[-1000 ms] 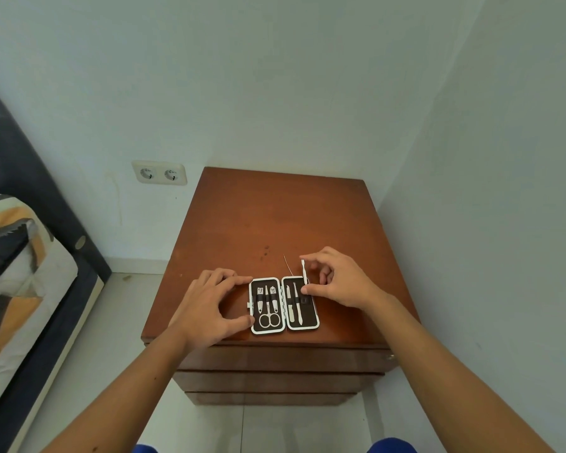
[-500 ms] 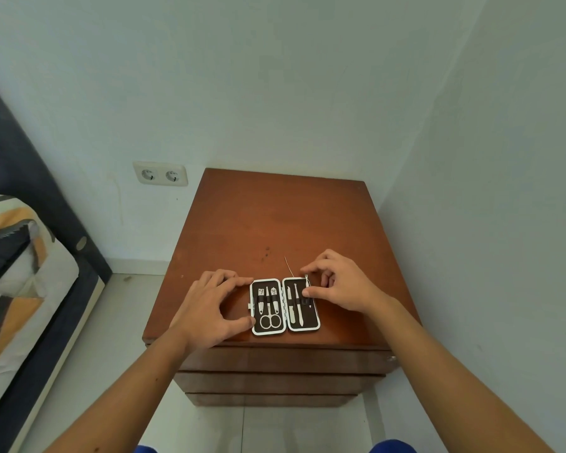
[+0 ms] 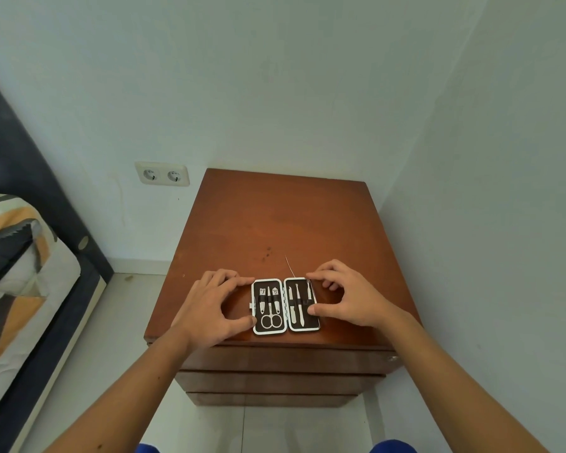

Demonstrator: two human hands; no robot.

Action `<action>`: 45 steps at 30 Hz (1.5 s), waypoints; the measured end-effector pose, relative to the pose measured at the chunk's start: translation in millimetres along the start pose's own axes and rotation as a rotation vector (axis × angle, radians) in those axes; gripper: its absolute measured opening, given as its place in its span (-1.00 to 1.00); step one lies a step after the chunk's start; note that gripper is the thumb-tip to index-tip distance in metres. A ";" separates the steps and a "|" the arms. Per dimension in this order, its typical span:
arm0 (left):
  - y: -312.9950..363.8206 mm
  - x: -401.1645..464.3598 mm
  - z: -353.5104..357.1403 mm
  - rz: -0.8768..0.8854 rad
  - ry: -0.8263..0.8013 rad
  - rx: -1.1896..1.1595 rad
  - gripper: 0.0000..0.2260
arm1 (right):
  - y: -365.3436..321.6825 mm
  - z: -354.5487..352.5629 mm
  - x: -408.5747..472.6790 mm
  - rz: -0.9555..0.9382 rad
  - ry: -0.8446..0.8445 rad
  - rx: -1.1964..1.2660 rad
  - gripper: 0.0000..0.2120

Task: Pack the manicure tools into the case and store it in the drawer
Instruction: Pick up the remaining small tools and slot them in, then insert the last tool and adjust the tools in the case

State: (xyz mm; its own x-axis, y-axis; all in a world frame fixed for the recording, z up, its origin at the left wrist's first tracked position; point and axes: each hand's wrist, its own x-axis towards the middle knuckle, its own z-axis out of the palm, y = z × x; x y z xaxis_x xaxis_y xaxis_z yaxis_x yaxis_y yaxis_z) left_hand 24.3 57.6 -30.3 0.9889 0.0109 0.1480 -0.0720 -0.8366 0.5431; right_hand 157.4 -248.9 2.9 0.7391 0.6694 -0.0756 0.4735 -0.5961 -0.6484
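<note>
An open manicure case (image 3: 285, 305) with a white rim and dark lining lies near the front edge of the wooden drawer chest (image 3: 275, 223). Its left half holds clippers and scissors (image 3: 270, 320). Its right half holds several slim metal tools (image 3: 297, 304) under a strap. My left hand (image 3: 209, 308) grips the case's left edge between thumb and fingers. My right hand (image 3: 343, 299) grips the right edge, forefinger at the top corner, thumb on the right half. A thin metal needle (image 3: 290, 266) lies on the wood just behind the case.
The chest has three shut drawers (image 3: 275, 361) below the top. Walls stand close behind and to the right. A double socket (image 3: 162, 174) is on the back wall. A bed (image 3: 13, 273) stands at the left, with tiled floor between.
My right hand has lowered the slim tool it held upright and laid it into the case's right half. It now holds the case's right edge. My left hand has stayed put.
</note>
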 end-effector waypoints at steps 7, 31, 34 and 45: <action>0.5 -0.6 -0.5 0.004 0.002 0.007 -0.33 | -2.4 5.5 -7.9 -0.029 0.017 -0.095 -0.44; 1.1 -0.5 -0.9 -0.006 -0.007 0.000 -0.32 | -21.4 -11.4 -7.5 0.035 -0.135 -0.112 -0.30; 1.4 -0.4 -1.4 -0.007 -0.012 -0.002 -0.32 | -20.4 -10.5 -11.1 0.036 -0.140 -0.083 -0.32; 1.5 -0.1 -0.8 -0.013 -0.007 -0.006 -0.34 | -14.2 -8.3 9.2 0.027 0.057 0.069 -0.61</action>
State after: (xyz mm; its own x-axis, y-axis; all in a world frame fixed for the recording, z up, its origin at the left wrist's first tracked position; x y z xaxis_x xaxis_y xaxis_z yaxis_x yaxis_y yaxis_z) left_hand 24.1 56.8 -28.9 0.9907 0.0182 0.1350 -0.0597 -0.8329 0.5502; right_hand 161.5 -237.9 17.7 0.7781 0.6260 -0.0518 0.4205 -0.5804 -0.6974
